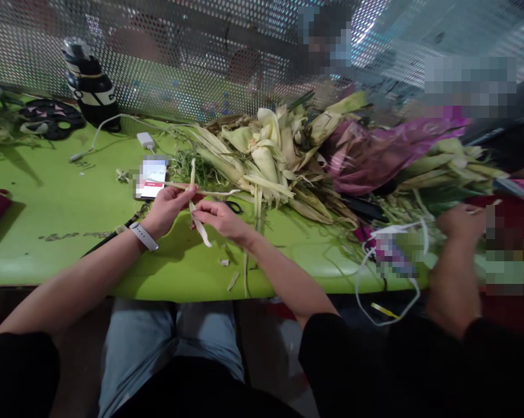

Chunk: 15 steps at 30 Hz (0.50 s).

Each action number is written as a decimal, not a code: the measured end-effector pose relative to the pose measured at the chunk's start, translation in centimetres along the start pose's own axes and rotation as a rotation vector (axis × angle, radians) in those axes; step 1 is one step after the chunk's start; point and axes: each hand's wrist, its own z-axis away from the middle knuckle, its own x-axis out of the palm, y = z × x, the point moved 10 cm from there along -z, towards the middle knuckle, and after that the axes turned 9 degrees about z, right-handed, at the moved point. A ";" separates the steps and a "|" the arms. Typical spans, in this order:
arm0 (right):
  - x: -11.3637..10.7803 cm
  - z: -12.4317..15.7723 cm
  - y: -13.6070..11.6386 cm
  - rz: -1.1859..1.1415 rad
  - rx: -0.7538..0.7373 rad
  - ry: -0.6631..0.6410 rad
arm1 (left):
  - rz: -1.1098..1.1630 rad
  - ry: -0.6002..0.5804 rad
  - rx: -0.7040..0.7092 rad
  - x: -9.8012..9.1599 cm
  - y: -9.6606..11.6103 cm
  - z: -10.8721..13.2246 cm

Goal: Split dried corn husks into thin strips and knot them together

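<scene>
My left hand [168, 207], with a white watch on its wrist, pinches a thin pale strip of corn husk [193, 174] that stands up from its fingers. My right hand [218, 219] is closed on the lower end of the same strip, which hangs down as a whitish piece [201, 230]. Both hands are above the green table [48, 220], close to its near edge. A big pile of corn husks [262, 157] lies just beyond them.
A phone [151, 179] lies behind my left hand, with a white charger [145, 140] and cable. A black bottle [90, 81] stands at the back left. Pink plastic [375, 151] covers husks on the right, where another person's hand [460, 223] works. Perforated metal screen behind.
</scene>
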 end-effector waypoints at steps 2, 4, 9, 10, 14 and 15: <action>-1.7 0.2 -0.6 -0.084 0.000 0.062 | 0.028 -0.075 -0.065 0.8 -0.2 0.1; -3.9 0.3 -1.1 -0.185 -0.045 0.173 | 0.047 -0.128 -0.122 1.5 -0.3 0.3; -5.7 0.2 -0.3 -0.292 -0.009 0.211 | -0.264 -0.151 -0.112 1.4 -0.3 0.2; -5.8 0.2 -0.1 -0.299 0.008 0.206 | -0.319 -0.157 -0.104 1.4 -0.2 0.2; -6.3 0.3 0.6 -0.284 0.080 0.219 | -0.423 -0.215 -0.102 1.7 0.0 0.5; -6.6 0.3 0.7 -0.278 0.091 0.224 | -0.435 -0.228 -0.103 1.7 0.1 0.6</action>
